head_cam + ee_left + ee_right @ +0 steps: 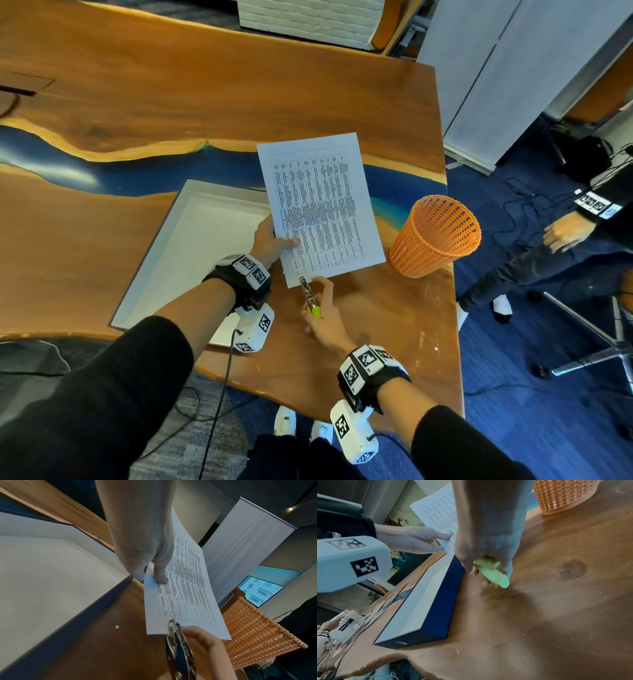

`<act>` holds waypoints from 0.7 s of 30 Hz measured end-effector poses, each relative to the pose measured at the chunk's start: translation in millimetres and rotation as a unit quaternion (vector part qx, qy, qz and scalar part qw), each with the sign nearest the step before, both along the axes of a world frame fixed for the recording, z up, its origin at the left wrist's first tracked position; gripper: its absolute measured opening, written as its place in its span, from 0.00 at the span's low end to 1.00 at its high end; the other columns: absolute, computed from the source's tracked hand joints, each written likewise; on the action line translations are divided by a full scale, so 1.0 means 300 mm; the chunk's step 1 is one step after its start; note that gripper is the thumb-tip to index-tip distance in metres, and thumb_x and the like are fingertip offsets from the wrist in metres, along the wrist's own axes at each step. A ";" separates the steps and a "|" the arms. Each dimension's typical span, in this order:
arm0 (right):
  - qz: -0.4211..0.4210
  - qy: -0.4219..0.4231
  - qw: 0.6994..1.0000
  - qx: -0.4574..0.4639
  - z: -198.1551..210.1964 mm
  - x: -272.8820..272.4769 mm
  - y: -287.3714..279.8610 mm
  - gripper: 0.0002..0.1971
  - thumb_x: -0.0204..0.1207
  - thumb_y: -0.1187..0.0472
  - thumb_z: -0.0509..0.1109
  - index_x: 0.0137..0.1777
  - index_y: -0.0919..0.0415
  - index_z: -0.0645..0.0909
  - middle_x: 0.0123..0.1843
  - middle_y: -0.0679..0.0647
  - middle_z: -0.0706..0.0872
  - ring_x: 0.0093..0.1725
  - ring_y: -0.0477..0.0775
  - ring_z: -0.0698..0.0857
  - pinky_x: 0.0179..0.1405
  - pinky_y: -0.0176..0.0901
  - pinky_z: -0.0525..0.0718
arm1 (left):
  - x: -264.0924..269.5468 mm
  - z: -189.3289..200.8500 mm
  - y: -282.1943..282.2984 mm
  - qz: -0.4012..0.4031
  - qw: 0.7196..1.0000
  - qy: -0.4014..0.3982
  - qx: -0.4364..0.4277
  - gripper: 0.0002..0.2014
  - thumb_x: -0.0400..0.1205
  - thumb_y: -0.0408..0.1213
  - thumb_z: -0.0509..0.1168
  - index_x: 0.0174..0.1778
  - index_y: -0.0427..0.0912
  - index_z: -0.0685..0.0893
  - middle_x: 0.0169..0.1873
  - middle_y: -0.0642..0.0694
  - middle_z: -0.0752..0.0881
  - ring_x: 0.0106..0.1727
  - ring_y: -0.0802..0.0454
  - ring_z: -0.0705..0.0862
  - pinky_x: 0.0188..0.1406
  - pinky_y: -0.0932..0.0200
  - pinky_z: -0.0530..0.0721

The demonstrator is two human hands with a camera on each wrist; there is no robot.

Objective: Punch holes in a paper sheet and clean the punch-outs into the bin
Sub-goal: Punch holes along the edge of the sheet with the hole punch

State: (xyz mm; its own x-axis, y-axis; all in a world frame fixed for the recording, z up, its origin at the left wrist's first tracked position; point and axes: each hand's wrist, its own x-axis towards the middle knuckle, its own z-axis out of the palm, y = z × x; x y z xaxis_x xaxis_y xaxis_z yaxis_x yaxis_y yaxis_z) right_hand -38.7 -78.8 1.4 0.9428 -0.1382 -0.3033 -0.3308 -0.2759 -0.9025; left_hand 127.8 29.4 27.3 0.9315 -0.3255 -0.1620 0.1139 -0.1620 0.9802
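Lying at the left of the wood-and-blue counter point(137, 102), one shallow white-lined box lid point(191, 246) sits under the left hand point(269, 241), which pinches the side edge of one printed paper sheet point(322, 205), raised over the counter. At its near edge the right hand point(323, 313) grips one metal hole punch point(307, 293) with green handles, head over the paper. One punch-out point(117, 627) dots the wood. Rightmost stands one orange mesh bin point(436, 236).

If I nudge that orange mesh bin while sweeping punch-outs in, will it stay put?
Probably not. The orange mesh bin is thin plastic lattice, likely light. It narrows toward its base, so a push near the rim could tip it. It stands close to the table edge, so a slide might carry it off.
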 end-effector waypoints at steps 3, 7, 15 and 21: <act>0.014 -0.014 1.000 -0.008 0.000 0.002 0.001 0.36 0.75 0.72 0.59 0.61 0.23 0.59 0.42 0.59 0.80 0.32 0.53 0.78 0.35 0.51 0.85 | 0.002 0.000 -0.005 0.002 1.000 -0.001 0.003 0.27 0.71 0.21 0.73 0.68 0.31 0.77 0.64 0.33 0.83 0.65 0.36 0.83 0.61 0.31 0.82; -0.002 -0.027 1.000 -0.015 -0.006 0.006 -0.003 0.33 0.75 0.71 0.58 0.67 0.29 0.64 0.39 0.60 0.79 0.30 0.51 0.75 0.30 0.42 0.81 | 0.003 0.009 -0.002 0.004 1.000 -0.006 0.012 0.27 0.72 0.22 0.73 0.68 0.32 0.77 0.64 0.34 0.84 0.65 0.37 0.83 0.62 0.33 0.82; -0.009 -0.039 0.999 -0.038 -0.019 0.021 -0.023 0.31 0.74 0.69 0.61 0.70 0.36 0.65 0.46 0.64 0.84 0.28 0.46 0.76 0.27 0.36 0.76 | -0.022 0.042 0.011 0.010 1.000 -0.019 -0.011 0.33 0.66 0.38 0.77 0.68 0.33 0.77 0.61 0.39 0.84 0.60 0.44 0.84 0.59 0.46 0.85; 0.006 -0.034 0.999 -0.030 -0.029 0.020 -0.027 0.27 0.78 0.65 0.63 0.68 0.34 0.62 0.39 0.64 0.83 0.31 0.50 0.80 0.32 0.46 0.83 | -0.019 0.059 0.013 0.017 0.999 -0.024 -0.021 0.35 0.64 0.43 0.77 0.66 0.33 0.78 0.59 0.39 0.85 0.58 0.46 0.86 0.57 0.44 0.86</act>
